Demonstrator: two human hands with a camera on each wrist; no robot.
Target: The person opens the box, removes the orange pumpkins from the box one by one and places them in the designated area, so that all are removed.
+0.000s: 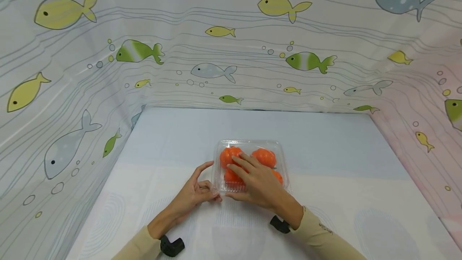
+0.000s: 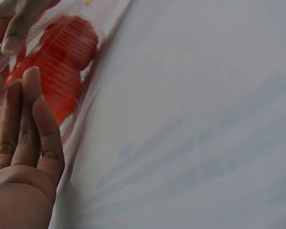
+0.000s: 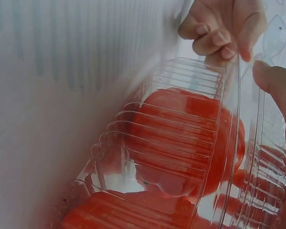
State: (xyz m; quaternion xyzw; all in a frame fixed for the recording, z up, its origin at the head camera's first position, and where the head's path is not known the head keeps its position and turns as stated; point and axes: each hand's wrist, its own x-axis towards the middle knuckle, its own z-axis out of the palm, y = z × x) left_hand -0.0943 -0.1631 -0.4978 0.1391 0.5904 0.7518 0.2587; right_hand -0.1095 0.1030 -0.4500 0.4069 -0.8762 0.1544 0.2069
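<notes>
beige sleeves (image 1: 326, 234), right hand (image 1: 262, 183) spread over clear container (image 1: 249, 143), orange vegetables (image 1: 264, 157) inside, left hand (image 1: 194, 191) pinching its corner

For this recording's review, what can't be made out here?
Head: most of the lower-right orange item, behind the right hand.
Left wrist: thumb side of the left hand, cut off by the left edge.
Right wrist: bottom orange item, cut off by the bottom edge.
Right wrist: tabletop at lower left, blurred.

You can read no text here; your right sleeve (image 1: 325, 239) bears small dark print (image 1: 325, 228), too small for reading.
</notes>
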